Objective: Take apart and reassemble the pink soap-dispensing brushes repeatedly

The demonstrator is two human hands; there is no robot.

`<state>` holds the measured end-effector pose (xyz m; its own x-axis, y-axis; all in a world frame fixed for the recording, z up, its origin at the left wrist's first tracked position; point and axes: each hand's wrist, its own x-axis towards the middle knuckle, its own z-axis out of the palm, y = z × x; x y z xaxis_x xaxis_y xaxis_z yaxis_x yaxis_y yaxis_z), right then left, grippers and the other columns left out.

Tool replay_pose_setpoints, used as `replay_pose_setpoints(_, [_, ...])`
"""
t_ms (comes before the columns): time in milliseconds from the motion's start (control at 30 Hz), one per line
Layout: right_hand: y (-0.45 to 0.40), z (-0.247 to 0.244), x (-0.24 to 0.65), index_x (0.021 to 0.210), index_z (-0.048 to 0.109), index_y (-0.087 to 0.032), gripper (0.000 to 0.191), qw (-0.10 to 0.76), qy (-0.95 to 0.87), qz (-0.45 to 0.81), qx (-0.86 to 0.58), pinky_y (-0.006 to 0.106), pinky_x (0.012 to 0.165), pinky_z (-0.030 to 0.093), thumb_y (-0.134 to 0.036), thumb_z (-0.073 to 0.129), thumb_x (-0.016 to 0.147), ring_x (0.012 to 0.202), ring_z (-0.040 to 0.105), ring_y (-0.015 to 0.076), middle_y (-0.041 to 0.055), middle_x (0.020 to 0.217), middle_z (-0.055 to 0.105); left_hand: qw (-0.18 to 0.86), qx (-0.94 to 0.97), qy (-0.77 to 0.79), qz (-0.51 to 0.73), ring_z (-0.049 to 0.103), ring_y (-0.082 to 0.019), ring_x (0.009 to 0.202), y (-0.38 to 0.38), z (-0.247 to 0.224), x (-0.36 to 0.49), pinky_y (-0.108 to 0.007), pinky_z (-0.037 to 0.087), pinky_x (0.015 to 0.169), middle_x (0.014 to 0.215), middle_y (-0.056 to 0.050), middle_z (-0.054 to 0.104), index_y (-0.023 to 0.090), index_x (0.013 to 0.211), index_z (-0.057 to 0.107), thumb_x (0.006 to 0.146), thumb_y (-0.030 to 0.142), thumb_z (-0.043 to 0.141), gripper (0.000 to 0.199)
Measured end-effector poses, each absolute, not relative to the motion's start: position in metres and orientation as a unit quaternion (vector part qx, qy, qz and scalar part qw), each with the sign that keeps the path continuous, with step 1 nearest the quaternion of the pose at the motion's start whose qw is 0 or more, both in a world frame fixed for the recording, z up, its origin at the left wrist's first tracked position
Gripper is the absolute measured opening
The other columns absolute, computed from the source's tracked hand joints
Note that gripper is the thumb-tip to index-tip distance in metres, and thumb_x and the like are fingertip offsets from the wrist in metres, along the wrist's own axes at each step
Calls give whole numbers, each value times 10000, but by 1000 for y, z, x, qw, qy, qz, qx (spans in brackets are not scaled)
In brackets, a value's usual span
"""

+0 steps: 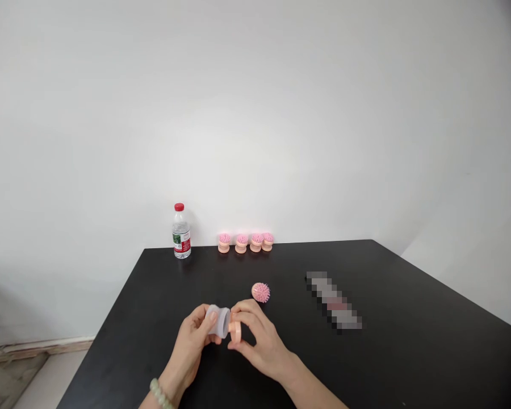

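Note:
Near the front middle of the black table, my left hand (196,338) grips a translucent whitish cup-like piece (218,321), its open end facing right. Just right of it, my right hand (258,338) pinches a peach-coloured round part (235,332) between thumb and fingers. The two parts are very close at the cup's rim; whether they touch cannot be made out. Beyond my right hand, a brush head with pink bristles (261,292) lies on its side on the table.
Several pink-bristled brush pieces (241,244) stand in a row at the back edge of the black table (153,295), against the wall. A water bottle with a red cap (181,234) stands at the back left. A blurred-out long object (334,301) lies to the right.

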<state>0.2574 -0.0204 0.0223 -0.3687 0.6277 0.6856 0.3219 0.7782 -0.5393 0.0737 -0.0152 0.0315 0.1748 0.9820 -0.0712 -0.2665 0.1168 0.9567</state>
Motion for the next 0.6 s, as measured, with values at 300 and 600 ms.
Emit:
replay_pose_setpoints(300, [19, 27, 328, 1080, 600, -230, 391, 596, -575, 284, -483, 408, 902, 571, -361, 773, 755, 1052, 660, 257, 87, 1126, 623, 608, 399, 433, 532, 617, -178, 841, -9, 22, 65, -308, 488, 783, 924, -17, 681, 225, 1067, 661, 740, 508, 806, 456])
replay_pose_setpoints(600, [31, 17, 378, 788, 575, -201, 314, 524, -581, 303, -544, 395, 820, 559, -369, 816, 679, 887, 720, 247, 83, 1016, 736, 558, 442, 456, 535, 646, -254, 1012, -6, 14, 65, -325, 508, 869, 1055, -61, 716, 217, 1119, 696, 624, 441, 881, 573])
